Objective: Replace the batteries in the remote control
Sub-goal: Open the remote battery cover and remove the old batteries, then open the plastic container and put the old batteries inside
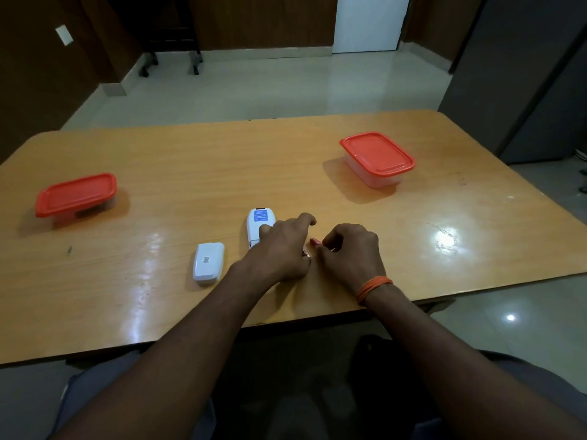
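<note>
Desk (222,160) first: it carries everything. The left box (75,194) sits by the left edge and the right box (377,158) toward the far right corner. Both have their orange lids on, and we can't see what's in them.

Both hands are at the middle of the near edge. Our left hand (282,246) lies over the near end of the remote (260,222), fingers curled down onto it, gripping it in place. Our right hand (349,252) is just beside it, fingertips pinched on a small red battery (315,242) in the gap between the hands.

The remote lies face down, blue sticker up. Its cover (208,263) is already off and lying just to its left, so the opening step is done.

Our hand hides the compartment, so we can't tell whether this battery is coming out or going in. There's a small reddish bit by the left hand that might be a second cell; it's too small to tell.

Still to do, we reckon: get the fresh cells seated, then put the cover back on.
</note>
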